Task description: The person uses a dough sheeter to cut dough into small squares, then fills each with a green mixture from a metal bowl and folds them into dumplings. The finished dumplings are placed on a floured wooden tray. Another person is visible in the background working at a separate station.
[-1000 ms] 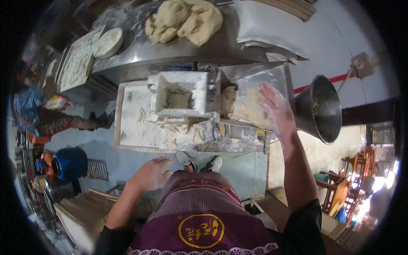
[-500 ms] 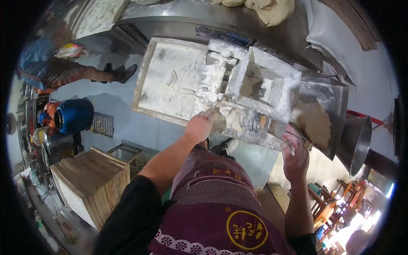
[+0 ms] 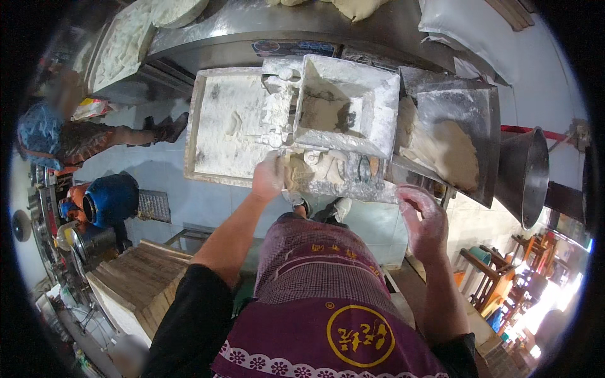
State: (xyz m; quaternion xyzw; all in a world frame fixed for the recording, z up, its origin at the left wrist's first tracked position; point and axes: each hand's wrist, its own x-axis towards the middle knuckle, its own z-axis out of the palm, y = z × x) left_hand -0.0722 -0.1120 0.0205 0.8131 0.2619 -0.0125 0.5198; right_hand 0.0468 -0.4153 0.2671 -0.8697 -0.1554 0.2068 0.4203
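Note:
A flour-dusted machine stands in front of me, with a square hopper [image 3: 378, 135] on top. My left hand [image 3: 269, 177] is at the machine's near side, beside the corner of a floury wooden tray [image 3: 191, 142]. Its fingers are smeared and partly hidden, so whether they grip anything does not show. At the right end of the machine's floury front ledge [image 3: 372, 188], my right hand [image 3: 427, 223] is loosely curled, fingers and thumb apart, with nothing visible in it. White flour coats its fingers. Pale dough [image 3: 444, 148] lies in a metal trough [image 3: 485, 120] behind that hand.
A steel counter [image 3: 391, 31] runs along the far side, with dough [image 3: 356, 7] on it. Right of the trough is a metal funnel [image 3: 526, 176]. A wooden box [image 3: 135, 277] and blue barrel [image 3: 112, 198] stand at left. Another person's leg [image 3: 126, 134] shows at far left.
The view has shifted, so the machine and trough appear further left. My left hand remains by the tray corner. My right hand stays at the ledge's right end, its fingers more curled.

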